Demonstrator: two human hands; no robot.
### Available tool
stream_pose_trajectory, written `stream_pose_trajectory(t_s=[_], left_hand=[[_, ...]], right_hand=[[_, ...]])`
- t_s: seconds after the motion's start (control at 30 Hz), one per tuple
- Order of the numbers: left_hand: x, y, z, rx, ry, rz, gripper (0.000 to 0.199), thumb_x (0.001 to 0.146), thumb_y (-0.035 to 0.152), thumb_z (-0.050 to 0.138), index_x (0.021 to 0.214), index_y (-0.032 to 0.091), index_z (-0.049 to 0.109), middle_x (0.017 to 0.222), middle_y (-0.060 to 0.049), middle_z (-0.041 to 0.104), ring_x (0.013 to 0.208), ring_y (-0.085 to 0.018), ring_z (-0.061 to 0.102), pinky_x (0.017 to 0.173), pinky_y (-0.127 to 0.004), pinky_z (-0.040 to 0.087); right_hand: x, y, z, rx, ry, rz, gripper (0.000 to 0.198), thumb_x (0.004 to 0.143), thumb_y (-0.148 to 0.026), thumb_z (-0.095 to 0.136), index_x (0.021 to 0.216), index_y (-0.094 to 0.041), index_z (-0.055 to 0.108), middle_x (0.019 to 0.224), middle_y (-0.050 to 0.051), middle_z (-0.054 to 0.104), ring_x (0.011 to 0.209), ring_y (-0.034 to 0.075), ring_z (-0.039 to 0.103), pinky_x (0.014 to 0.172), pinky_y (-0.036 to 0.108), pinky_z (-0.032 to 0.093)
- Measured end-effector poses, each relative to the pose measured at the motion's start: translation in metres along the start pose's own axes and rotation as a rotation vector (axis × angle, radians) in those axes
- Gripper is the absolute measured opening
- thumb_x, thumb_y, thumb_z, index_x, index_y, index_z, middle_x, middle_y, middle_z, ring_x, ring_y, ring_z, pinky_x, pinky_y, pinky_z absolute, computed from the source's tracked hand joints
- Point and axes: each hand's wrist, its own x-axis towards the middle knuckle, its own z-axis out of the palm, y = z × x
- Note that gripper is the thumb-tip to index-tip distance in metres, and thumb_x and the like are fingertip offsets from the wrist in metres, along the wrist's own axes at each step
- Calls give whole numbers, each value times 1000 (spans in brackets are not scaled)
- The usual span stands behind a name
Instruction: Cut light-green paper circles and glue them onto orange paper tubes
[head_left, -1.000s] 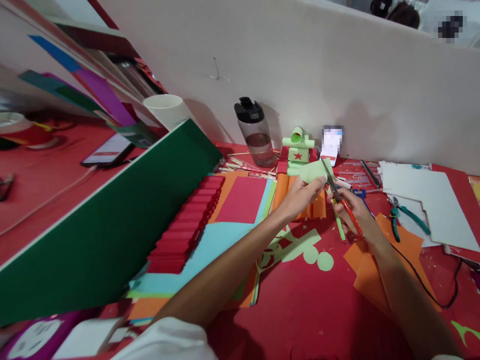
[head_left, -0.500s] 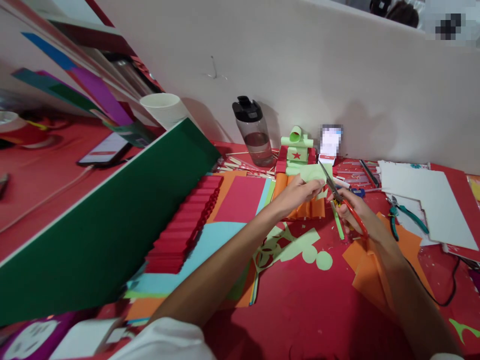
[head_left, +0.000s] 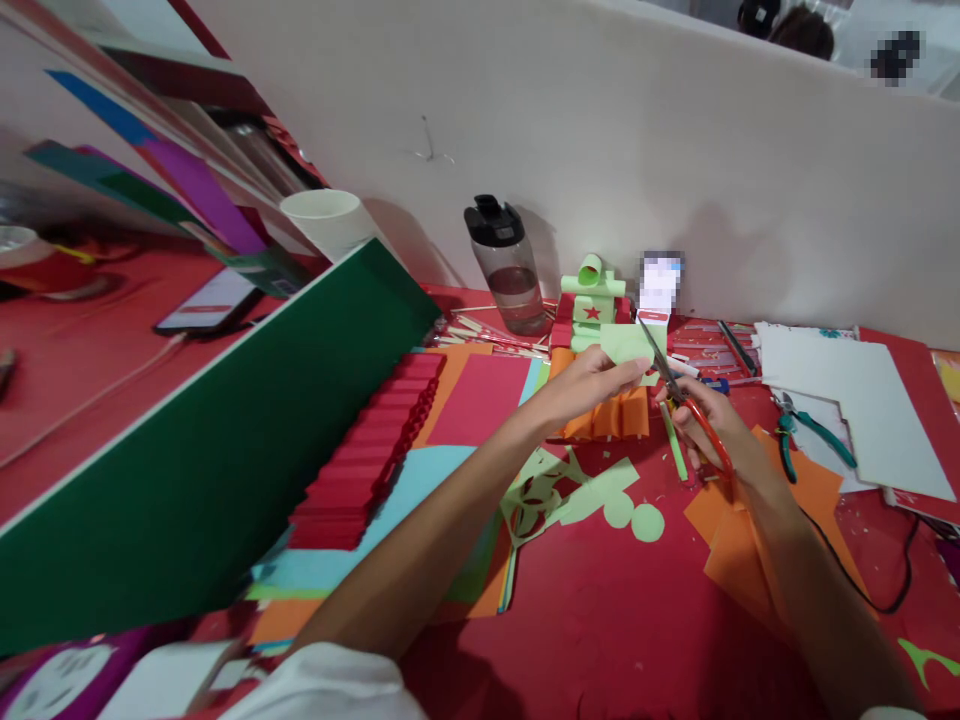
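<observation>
Above the red table [head_left: 600,620], mid-frame: left hand [head_left: 592,385] pinches a small light-green paper piece [head_left: 626,345] at its lower edge. Right hand [head_left: 709,425], grip closed through the handles of red-handled steel scissors [head_left: 686,400], sits just right of it; blades point up-left, touching the paper's right edge.

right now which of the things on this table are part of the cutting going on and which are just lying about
In use:
left hand pinching the light green paper piece
right hand working the red-handled scissors, blades at the paper's edge

Lying about:
water bottle
white cup
teal pliers
two green paper circles
phone
pleated red paper stack
</observation>
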Motion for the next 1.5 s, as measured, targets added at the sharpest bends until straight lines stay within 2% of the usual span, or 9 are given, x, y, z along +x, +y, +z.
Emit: stream_pose_trajectory(t_s=[0.13,0.27,0.37,0.53,0.7,0.97,1.17,1.33,1.5], left_hand=[[-10,17,-4,177,-3,136,39,93,48,72,71,20,56,68,1,48,59,-12,36,54,-27,24],[-18,28,0,247,40,144,28,95,45,72,85,19,67,72,-1,58,62,-14,46,55,-26,31],[-14,23,11,152,116,169,36,97,47,68,77,19,63,66,0,54,62,-14,49,55,-26,32],[-3,4,30,-128,247,121,48,95,62,63,72,20,57,53,7,33,49,-9,30,48,-25,23],[1,-5,33,-236,321,77,49,89,63,68,72,19,56,52,8,34,46,-7,28,47,-24,20],[0,1,25,-234,264,63,38,86,51,68,70,20,52,53,9,31,47,-6,25,49,-24,20],[1,5,22,-201,224,64,35,84,46,64,66,22,46,53,9,30,48,-6,24,49,-24,20],[1,7,21,-195,200,71,36,83,45,64,65,22,43,55,9,30,48,-6,24,48,-24,19],[1,7,19,-196,191,64,34,84,42,64,65,21,45,57,8,32,48,-6,25,49,-24,20]], right_hand=[[3,6,7,28,59,-77,63,84,-78,73,115,-24,62,67,-7,52,36,10,49,31,24,41],[6,14,18,88,99,-123,66,84,-81,69,119,-26,63,69,-6,49,42,11,46,35,26,47],[6,17,26,102,123,-142,64,87,-78,68,123,-25,62,70,-6,48,45,11,46,38,26,49],[6,23,31,146,102,-131,60,87,-74,72,121,-26,62,74,-6,47,46,10,45,39,25,49],[7,26,32,149,75,-122,61,85,-75,74,119,-26,61,73,-6,48,47,10,47,39,24,49],[7,28,26,120,49,-138,62,90,-78,67,120,-25,58,77,-6,55,40,6,45,37,22,47],[7,29,19,57,23,-144,67,89,-82,64,122,-25,60,76,-5,54,43,8,49,38,22,48],[5,24,17,61,9,-109,64,89,-78,68,124,-25,61,78,-5,56,41,7,49,37,21,46],[6,26,18,100,22,-92,59,90,-74,70,121,-25,62,77,-7,52,38,6,47,35,21,45]])
